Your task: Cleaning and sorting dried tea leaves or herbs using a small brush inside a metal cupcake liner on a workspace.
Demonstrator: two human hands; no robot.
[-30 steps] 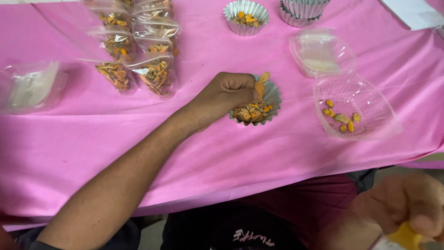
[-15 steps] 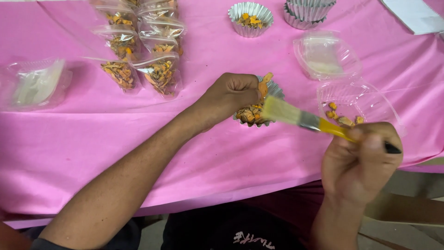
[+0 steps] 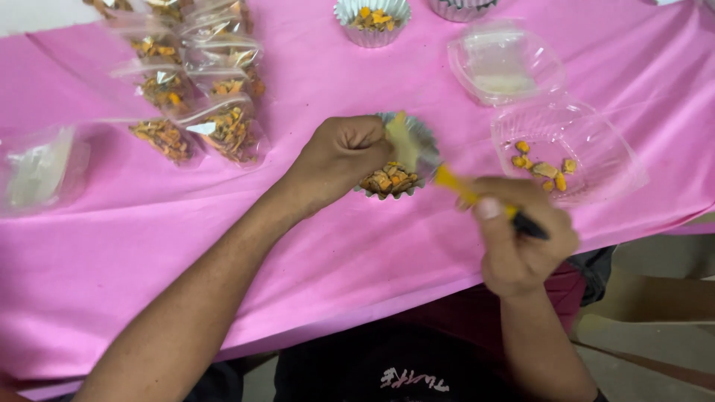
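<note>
My left hand point(image 3: 339, 158) grips the rim of a silver foil cup point(image 3: 426, 141) that holds orange and brown chips point(image 3: 389, 179), on a pink tablecloth point(image 3: 298, 246). My right hand point(image 3: 521, 238) holds a brush with a yellow and black handle point(image 3: 456, 186). Its pale bristles point(image 3: 402, 138) reach into the cup, just beside my left fingers.
Several clear bags of orange chips point(image 3: 223, 130) lie at the back left, and a bag with pale contents point(image 3: 41, 167) at far left. Two clear plastic clamshells point(image 3: 566, 149) sit to the right, one with a few orange pieces. Another filled foil cup point(image 3: 372, 18) stands at the back.
My right hand came up from below the table edge with the brush and moved it left, until the bristles reached the cup. My left hand stayed on the cup.
</note>
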